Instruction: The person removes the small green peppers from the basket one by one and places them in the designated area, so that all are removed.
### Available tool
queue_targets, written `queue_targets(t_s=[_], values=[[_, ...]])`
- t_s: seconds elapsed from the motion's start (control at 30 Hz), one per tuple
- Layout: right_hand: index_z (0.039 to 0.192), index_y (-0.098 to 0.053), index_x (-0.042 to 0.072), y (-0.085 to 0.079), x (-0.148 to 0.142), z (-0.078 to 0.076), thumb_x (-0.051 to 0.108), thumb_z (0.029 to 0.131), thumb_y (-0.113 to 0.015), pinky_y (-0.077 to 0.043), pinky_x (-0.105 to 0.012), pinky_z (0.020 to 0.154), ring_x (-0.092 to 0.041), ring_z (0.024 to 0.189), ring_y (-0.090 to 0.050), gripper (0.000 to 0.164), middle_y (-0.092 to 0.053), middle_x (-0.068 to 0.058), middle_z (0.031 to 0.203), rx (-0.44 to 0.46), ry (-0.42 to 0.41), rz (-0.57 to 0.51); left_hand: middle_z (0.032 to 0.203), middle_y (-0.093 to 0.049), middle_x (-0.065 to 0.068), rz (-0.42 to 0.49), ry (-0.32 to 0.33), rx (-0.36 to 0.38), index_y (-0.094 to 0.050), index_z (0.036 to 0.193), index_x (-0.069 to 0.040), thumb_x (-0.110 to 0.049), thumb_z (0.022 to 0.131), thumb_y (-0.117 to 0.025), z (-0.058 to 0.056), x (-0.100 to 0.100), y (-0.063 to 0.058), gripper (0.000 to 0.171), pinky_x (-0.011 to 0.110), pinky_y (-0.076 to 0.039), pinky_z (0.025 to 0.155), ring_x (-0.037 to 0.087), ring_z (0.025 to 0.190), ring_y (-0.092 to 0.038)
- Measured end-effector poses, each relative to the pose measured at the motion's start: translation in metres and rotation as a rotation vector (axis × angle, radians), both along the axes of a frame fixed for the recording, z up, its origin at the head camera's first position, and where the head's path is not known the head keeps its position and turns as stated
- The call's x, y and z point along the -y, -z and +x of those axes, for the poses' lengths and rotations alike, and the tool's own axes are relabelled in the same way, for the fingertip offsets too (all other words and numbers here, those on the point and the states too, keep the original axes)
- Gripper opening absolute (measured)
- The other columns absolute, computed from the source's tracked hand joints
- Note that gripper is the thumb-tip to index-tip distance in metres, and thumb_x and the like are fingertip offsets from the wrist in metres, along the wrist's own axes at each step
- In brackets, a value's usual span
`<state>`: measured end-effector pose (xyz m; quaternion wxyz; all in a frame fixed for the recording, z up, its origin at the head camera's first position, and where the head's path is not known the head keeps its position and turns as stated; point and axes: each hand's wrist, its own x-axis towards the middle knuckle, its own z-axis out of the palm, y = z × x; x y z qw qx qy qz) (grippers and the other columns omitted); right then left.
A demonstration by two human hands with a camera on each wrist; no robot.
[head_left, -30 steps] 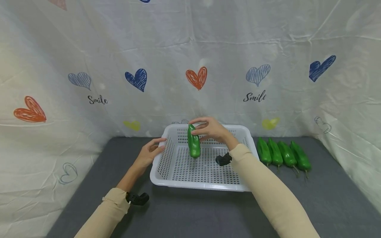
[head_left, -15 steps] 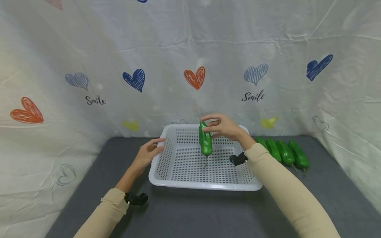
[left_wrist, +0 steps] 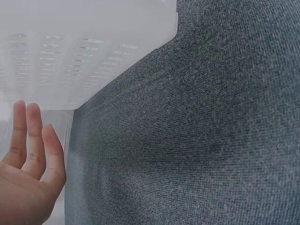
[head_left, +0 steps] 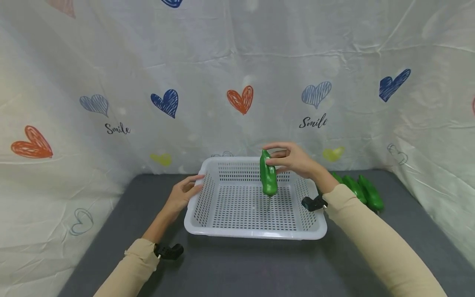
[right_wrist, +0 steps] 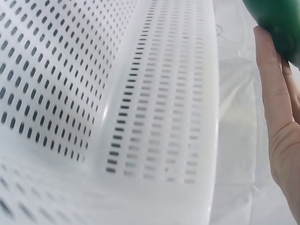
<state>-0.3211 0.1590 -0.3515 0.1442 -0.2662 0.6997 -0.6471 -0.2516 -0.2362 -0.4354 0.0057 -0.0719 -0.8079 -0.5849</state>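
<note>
A long green pepper hangs over the right half of the white plastic basket, stem end down. My right hand pinches its upper part between thumb and fingers. In the right wrist view part of the green pepper shows at the top right corner, against the fingers. On the basket's left side, my left hand rests its fingertips at the rim. Seen from the left wrist, that hand's fingers are nearly straight beside the basket's outer wall.
Right of the basket, several more green peppers lie side by side on the dark grey table, partly covered by my right forearm. A white cloth printed with hearts hangs behind the table.
My right hand has carried the pepper to the right above the basket. Its forearm now covers more of the peppers on the table. The left hand has stayed at the rim.
</note>
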Motion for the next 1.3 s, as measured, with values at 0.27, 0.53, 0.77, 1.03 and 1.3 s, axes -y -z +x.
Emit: queue_targets(t_s=[0.27, 0.53, 0.77, 1.03, 1.3], values=[[0.141, -0.056, -0.002, -0.005, -0.021, 0.008, 0.001, 0.093, -0.074, -0.056, -0.054, 0.078, -0.031, 0.104, -0.068, 0.051, -0.067, -0.022, 0.119, -0.042, 0.054, -0.011, 0.127, -0.063, 0.019, 0.007, 0.002, 0.002, -0.057, 0.145, -0.015, -0.031, 0.101, -0.067, 0.001, 0.0, 0.002, 0.048, 0.037, -0.054, 0.077, 0.028, 0.097, -0.066], [0.141, -0.057, -0.001, -0.012, -0.048, 0.009, -0.001, 0.094, -0.072, -0.055, -0.054, 0.08, -0.028, 0.104, -0.068, 0.049, -0.069, -0.018, 0.116, -0.033, 0.096, -0.016, 0.127, -0.062, 0.018, 0.016, 0.008, 0.006, -0.057, 0.145, -0.014, -0.03, 0.102, -0.067, 0.002, -0.001, 0.001, 0.047, 0.036, -0.054, 0.076, 0.028, 0.097, -0.065], [0.141, -0.058, 0.003, -0.017, -0.077, 0.011, -0.002, 0.095, -0.07, -0.056, -0.05, 0.079, -0.026, 0.101, -0.069, 0.047, -0.07, -0.013, 0.116, -0.041, 0.117, -0.01, 0.129, -0.061, 0.019, 0.022, 0.009, 0.012, -0.056, 0.145, -0.014, -0.03, 0.102, -0.067, 0.003, -0.001, 0.0, 0.048, 0.036, -0.054, 0.076, 0.029, 0.099, -0.065], [0.14, -0.061, 0.006, -0.021, -0.106, 0.016, -0.003, 0.096, -0.068, -0.057, -0.047, 0.077, -0.024, 0.095, -0.071, 0.045, -0.071, -0.012, 0.111, -0.05, 0.145, -0.036, 0.129, -0.061, 0.02, 0.029, 0.017, 0.01, -0.056, 0.145, -0.014, -0.029, 0.101, -0.067, 0.002, -0.001, 0.001, 0.048, 0.036, -0.055, 0.075, 0.028, 0.097, -0.066], [0.142, -0.059, 0.005, -0.018, -0.135, 0.021, -0.001, 0.097, -0.069, -0.058, -0.045, 0.076, -0.022, 0.095, -0.071, 0.046, -0.072, -0.008, 0.112, -0.055, 0.248, 0.008, 0.129, -0.061, 0.02, 0.034, 0.021, 0.0, -0.056, 0.146, -0.013, -0.028, 0.102, -0.066, 0.001, 0.0, 0.001, 0.047, 0.035, -0.054, 0.076, 0.028, 0.098, -0.066]])
